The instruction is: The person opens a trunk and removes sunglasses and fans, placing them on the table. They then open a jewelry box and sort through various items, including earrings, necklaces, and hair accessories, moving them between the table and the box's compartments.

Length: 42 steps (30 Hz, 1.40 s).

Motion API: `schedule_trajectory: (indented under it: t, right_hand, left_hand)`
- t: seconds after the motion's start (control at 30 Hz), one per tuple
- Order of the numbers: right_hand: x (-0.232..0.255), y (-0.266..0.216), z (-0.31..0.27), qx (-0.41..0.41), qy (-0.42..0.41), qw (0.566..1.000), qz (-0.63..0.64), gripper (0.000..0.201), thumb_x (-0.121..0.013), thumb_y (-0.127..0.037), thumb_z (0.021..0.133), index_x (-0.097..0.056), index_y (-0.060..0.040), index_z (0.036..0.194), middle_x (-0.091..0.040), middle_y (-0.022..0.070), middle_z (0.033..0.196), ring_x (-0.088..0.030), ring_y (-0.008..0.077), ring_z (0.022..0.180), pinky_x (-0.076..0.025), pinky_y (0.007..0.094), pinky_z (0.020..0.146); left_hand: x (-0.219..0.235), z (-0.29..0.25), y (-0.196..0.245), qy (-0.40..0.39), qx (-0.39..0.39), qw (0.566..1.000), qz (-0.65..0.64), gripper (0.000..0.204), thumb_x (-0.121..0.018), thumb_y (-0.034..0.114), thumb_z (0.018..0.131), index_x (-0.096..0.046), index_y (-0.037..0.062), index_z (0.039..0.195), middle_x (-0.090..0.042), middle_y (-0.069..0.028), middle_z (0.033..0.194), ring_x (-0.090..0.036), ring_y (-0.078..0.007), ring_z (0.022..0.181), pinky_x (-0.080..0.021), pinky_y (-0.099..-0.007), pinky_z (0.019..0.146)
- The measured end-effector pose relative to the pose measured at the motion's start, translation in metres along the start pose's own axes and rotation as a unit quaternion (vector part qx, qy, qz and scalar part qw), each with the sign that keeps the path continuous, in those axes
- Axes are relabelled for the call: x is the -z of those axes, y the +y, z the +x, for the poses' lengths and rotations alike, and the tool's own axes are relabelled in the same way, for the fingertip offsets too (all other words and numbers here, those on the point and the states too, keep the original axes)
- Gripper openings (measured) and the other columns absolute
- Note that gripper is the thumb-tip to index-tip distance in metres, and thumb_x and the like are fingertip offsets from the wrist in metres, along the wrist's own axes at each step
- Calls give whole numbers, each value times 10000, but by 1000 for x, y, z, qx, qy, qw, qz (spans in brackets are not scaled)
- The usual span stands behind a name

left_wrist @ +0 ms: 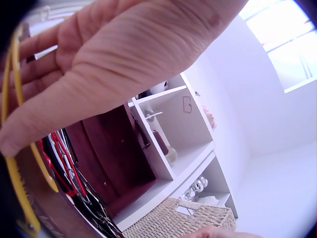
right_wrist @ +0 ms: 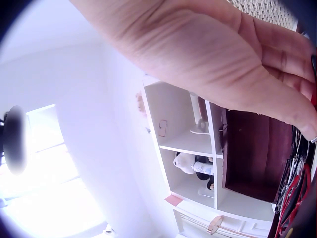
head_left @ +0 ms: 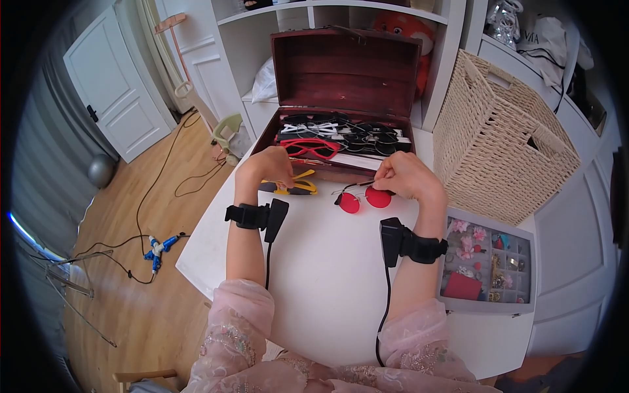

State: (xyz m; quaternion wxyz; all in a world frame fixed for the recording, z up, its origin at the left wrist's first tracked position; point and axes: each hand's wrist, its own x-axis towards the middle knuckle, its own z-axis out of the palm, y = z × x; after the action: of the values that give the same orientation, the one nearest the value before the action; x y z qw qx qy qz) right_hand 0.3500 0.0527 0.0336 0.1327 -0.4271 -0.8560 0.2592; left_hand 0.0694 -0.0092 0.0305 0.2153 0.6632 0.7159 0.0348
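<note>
Yellow glasses: a pair w/ yellow plastic-looking frame and dark grey lenses (head_left: 301, 190) was held low over the white tabletop (head_left: 327, 262), in front of the chest; whether the table was touched couldn't be told.
L hand: the yellow arms were pinched b/w thumb and fingers of the bare left hand (head_left: 270, 167), as shown in L wrist view; some fingertips were hidden.
Yellow axis: the long axis was laid approx. L–R, frame just below the L fingers, toward the wearer; a yellow arm was pointed up-right, along the chest front. The L hand was nearer.
Red glasses: a pair w/ round red-tinted lenses and thin dark wire arms (head_left: 379, 197) was hung or rested over the table, R of the yellow pair and apart from it.
R hand: a wire arm was pinched b/w thumb and fingers of the bare right hand (head_left: 407, 177); the other fingers couldn't be told clearly.
Red axis: lenses were placed below-left of the R fingertips, wearer side; long axis ran L–R, R end slightly farther off. The R hand was nearer.
Chest: a dark red wooden chest w/ raised lid (head_left: 344, 72) was filled w/ glasses, incl. a bright red-framed pair (head_left: 314, 149) at its front.
R side: a tall cream woven basket (head_left: 485, 144) was stood behind a grey compartment box of trinkets (head_left: 485, 306).
</note>
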Motion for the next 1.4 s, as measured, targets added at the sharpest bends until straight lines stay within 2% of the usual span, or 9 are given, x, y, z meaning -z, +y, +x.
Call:
schedule_trajectory:
  t: [0.23, 0.3, 0.57, 0.73, 0.9, 1.17, 1.23, 1.4]
  right_hand:
    - [-6, 6, 4, 4, -2, 1000, 10, 167, -734, -107, 659, -698, 10, 772, -672, 118, 703, -640, 175, 645, -498, 289, 614]
    - [-4, 3, 4, -28, -16, 999, 18, 167, -739, -115, 598, -704, -20, 732, -672, 152, 736, -663, 243, 719, -514, 329, 673]
    - [-5, 1, 6, -63, -39, 997, 12, 179, -755, -116, 567, -704, -22, 712, -666, 137, 685, -656, 219, 654, -513, 319, 625]
    - [-6, 4, 7, -74, -53, 996, 8, 164, -759, -100, 555, -696, -21, 683, -647, 120, 622, -641, 200, 582, -502, 305, 568]
    - [-9, 7, 8, -73, -43, 996, 11, 160, -762, -90, 545, -681, -14, 660, -629, 104, 581, -631, 190, 547, -494, 300, 539]
    - [-9, 6, 8, -70, -47, 996, 2, 147, -752, -89, 549, -680, -13, 651, -631, 101, 582, -627, 185, 534, -496, 298, 533]
    - [-9, 6, 9, -70, -50, 996, 2, 147, -752, -90, 550, -680, -12, 652, -632, 101, 583, -626, 183, 533, -497, 297, 532]
    - [-9, 3, 8, -111, -68, 991, 41, 110, -738, -55, 614, -687, 5, 692, -655, 107, 637, -651, 173, 560, -527, 286, 541]
  left_hand:
    - [-5, 5, 2, -9, 48, 999, 6, 224, -729, 145, 581, -719, 6, 756, -685, -98, 706, -656, -177, 634, -517, -291, 596]
    - [-5, 6, 2, -9, 47, 999, 16, 230, -731, 144, 577, -718, 6, 761, -684, -105, 708, -656, -184, 637, -517, -294, 594]
    - [-13, 15, -7, 5, 31, 999, 44, 245, -752, 121, 542, -710, -3, 749, -681, -134, 725, -659, -218, 652, -515, -313, 583]
    - [-16, 20, -13, 15, 68, 994, 79, 253, -769, 106, 522, -709, -3, 743, -678, -136, 725, -661, -238, 656, -514, -323, 574]
    - [-16, 18, -10, 21, 64, 995, 80, 254, -778, 110, 519, -704, -6, 733, -675, -136, 715, -660, -248, 652, -510, -338, 567]
    - [-16, 17, -6, 30, 84, 990, 111, 251, -778, 113, 528, -702, -7, 735, -675, -141, 727, -663, -255, 669, -515, -347, 581]
    - [-17, 18, -9, 28, 65, 993, 92, 244, -777, 112, 535, -705, -3, 738, -678, -144, 742, -667, -258, 688, -521, -344, 600]
    - [-18, 21, -6, 22, 90, 990, 104, 245, -776, 111, 542, -707, -2, 749, -681, -142, 754, -667, -267, 701, -526, -341, 619]
